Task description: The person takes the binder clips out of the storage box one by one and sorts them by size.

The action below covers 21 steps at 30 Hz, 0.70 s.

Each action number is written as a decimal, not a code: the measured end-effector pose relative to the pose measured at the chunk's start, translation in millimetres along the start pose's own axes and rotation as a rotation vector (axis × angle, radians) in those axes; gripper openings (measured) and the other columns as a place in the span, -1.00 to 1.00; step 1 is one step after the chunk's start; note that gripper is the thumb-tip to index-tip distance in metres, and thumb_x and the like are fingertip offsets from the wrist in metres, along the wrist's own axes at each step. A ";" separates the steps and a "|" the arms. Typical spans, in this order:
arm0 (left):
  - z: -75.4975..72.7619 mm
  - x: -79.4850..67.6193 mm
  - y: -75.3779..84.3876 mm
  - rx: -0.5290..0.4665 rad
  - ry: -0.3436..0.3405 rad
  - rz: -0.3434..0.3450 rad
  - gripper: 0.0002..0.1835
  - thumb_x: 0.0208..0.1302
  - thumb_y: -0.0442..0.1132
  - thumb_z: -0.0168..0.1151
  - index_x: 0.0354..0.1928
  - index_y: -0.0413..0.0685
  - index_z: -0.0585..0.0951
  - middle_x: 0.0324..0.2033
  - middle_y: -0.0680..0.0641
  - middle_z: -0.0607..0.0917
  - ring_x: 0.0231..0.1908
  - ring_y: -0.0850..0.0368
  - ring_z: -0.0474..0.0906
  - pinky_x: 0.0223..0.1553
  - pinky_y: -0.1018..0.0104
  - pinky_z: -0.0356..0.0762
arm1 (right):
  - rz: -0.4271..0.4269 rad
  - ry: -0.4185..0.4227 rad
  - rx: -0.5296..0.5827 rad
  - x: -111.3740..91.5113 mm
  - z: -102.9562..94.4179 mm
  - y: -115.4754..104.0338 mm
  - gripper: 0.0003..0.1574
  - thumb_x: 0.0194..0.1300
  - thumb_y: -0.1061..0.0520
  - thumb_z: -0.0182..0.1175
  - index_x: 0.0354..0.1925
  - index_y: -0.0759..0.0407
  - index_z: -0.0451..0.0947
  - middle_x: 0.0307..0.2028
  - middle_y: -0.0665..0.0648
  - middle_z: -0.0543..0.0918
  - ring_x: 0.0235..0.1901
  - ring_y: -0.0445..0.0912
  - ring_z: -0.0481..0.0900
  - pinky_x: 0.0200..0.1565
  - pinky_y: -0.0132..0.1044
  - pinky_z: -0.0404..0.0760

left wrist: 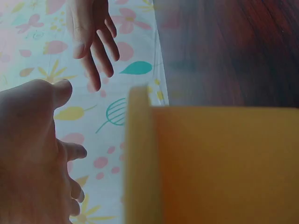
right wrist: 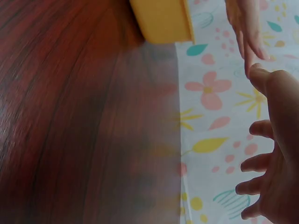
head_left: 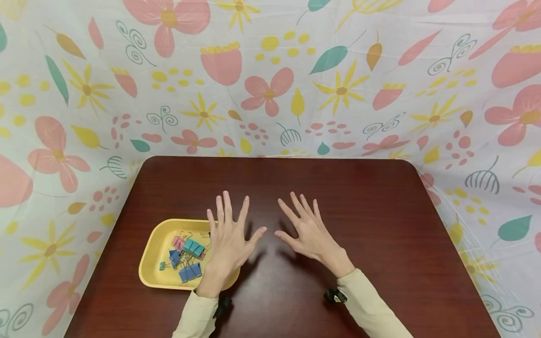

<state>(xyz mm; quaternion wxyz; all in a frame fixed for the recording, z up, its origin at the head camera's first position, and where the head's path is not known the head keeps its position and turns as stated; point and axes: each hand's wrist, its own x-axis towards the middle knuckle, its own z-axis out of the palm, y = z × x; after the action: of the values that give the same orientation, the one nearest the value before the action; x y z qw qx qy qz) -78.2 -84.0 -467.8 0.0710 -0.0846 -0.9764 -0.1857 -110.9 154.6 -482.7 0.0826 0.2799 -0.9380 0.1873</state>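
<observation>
1. Has the left hand (head_left: 229, 244) spread wide and holding nothing, above the right end of a shallow yellow rounded-rectangular tray (head_left: 152, 256).
2. Has the right hand (head_left: 314, 239) likewise wide and empty, well apart from the tray, over the dark red-brown wooden tabletop (head_left: 372, 206).
3. Places the loose heap of coloured binder clips with wire handles just left of the left hand — far nearer to it than to the right hand.
4. Makes the left hand the better placed for the heap, as a judgement.
5. Contains, within the tray, a teal binder clip (head_left: 193, 248), long axis slanting down to the right, plus a pink binder clip (head_left: 178, 242) beside it.
6. Also contains a large blue binder clip (head_left: 191, 272), a smaller blue binder clip (head_left: 174, 258) and a tiny green binder clip (head_left: 162, 266) — leftmost of all.
</observation>
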 end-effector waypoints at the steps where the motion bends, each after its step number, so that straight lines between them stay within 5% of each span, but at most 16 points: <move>1: -0.5 -0.4 -1.0 -0.008 0.000 -0.004 -0.06 0.38 0.41 0.02 0.63 0.17 0.01 0.59 -0.26 -0.42 0.59 -0.25 -0.50 0.48 -0.39 -0.34 | -0.007 0.000 0.006 1.1 0.8 -1.9 0.03 0.34 -0.34 0.23 0.59 -0.06 0.11 0.59 0.32 0.03 0.53 0.38 0.03 0.38 0.52 -0.01; 10: -11.7 -10.1 -22.4 -0.058 0.023 -0.094 -0.12 0.47 0.30 -0.01 0.64 0.07 -0.01 0.59 -0.29 -0.41 0.59 -0.26 -0.53 0.47 -0.40 -0.38 | -0.076 -0.070 0.091 19.8 7.6 -26.0 -0.01 0.40 -0.33 0.17 0.60 -0.04 0.09 0.58 0.32 0.05 0.53 0.34 0.07 0.39 0.41 0.15; 21: -35.1 -27.3 -71.5 -0.070 0.108 -0.238 -0.19 0.50 0.14 0.06 0.62 0.00 0.05 0.57 -0.42 -0.29 0.56 -0.41 -0.47 0.43 -0.48 -0.34 | -0.263 -0.120 0.100 43.0 24.4 -53.0 -0.08 0.45 -0.23 0.18 0.56 0.13 0.15 0.51 0.41 0.21 0.50 0.33 0.16 0.41 0.19 0.29</move>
<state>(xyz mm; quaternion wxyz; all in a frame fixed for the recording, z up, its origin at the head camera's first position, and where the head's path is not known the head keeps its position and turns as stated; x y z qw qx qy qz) -61.6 -166.5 -465.2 0.0978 0.0396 -0.9673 -0.2308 -118.4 82.6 -477.7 0.0362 0.4149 -0.8859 0.2043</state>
